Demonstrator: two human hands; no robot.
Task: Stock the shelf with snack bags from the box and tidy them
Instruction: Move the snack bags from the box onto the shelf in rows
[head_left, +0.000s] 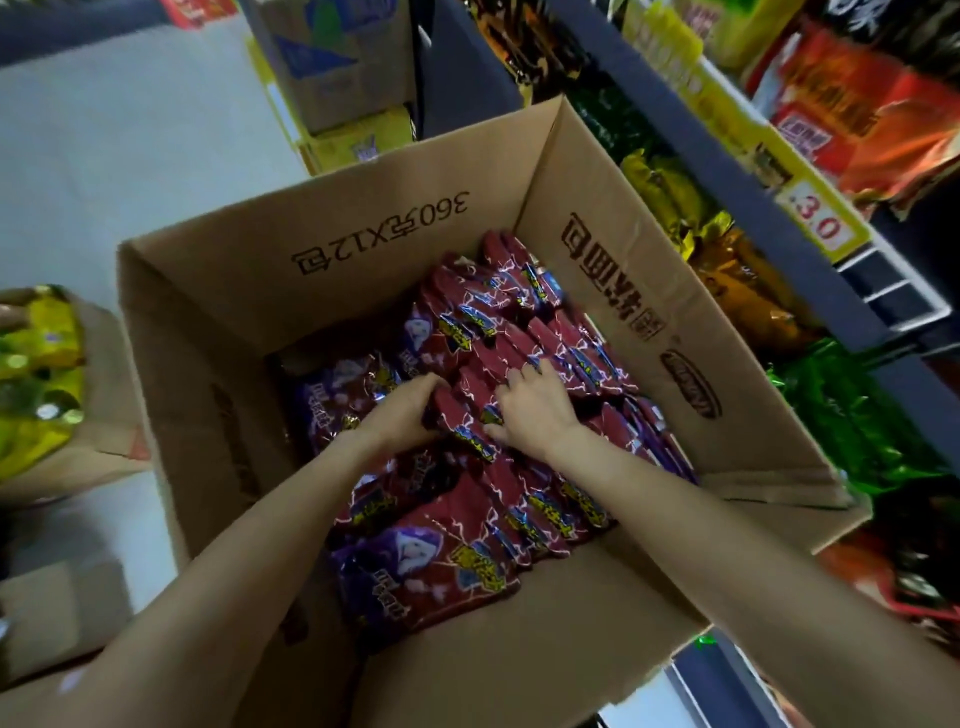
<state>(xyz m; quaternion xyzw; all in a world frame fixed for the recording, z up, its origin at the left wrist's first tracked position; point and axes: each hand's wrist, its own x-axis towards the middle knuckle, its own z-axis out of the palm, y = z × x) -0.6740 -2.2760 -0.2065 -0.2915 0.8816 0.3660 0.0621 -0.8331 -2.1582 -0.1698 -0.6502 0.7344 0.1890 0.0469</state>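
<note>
box (374, 228): open carton on the floor, flaps up, left of the shelf (727, 171); near flap cut off at frame bottom
bags (467, 519): red-purple snack bags fill the box, overlapping in rows; box bottom hidden, count can't be told
left hand (400, 410): down in the box, fingers curled round a bag edge mid-pile; fingertips hidden behind the bag
right hand (535, 410): just beside the left, fingers bent over the same clump of bags, thumb tucked under; gripping
shelf: right edge, green, yellow and orange packs in rows, price tag (826, 223) on rail; upper part blurred, lower tier cut off
hidden: print on bags too blurred to read
room: pale floor (104, 145) open upper left; another carton (332, 67) beyond the box, a box of yellow packs (36, 374) at left edge, partly cut off
edges: right flap nearly touches shelf front
</note>
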